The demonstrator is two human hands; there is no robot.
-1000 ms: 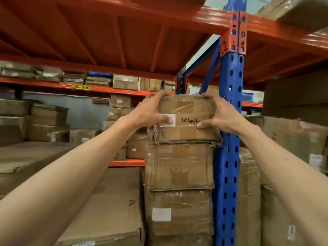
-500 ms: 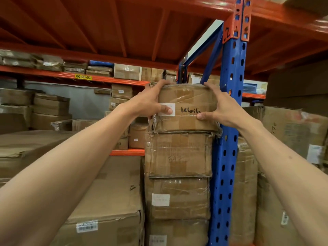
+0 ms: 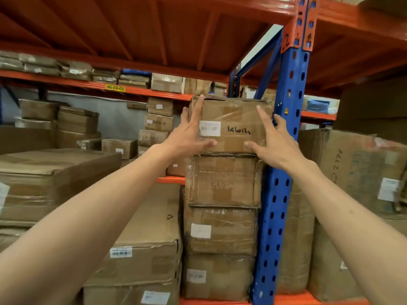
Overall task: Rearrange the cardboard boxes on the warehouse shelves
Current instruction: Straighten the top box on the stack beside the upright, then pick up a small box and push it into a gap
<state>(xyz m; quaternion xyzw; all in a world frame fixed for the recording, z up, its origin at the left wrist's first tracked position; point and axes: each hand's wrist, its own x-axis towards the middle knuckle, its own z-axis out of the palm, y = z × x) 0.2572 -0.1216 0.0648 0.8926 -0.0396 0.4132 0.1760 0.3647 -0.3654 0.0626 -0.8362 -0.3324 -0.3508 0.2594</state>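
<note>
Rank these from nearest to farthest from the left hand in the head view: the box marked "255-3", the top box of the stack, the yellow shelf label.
1. Top box of the stack: at the left hand, whose fingers lie against its face.
2. Box marked "255-3": just to the left, further back.
3. Yellow shelf label: up and left, on the orange beam.

Blue upright [image 3: 286, 150] crowds the top box [image 3: 233, 119] on its right; left side open.

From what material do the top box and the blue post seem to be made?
Top box: brown cardboard, apparently wrapped in clear glossy tape or film, wrinkled and shiny. Blue post: probably painted metal, smooth, with punched holes.
</note>
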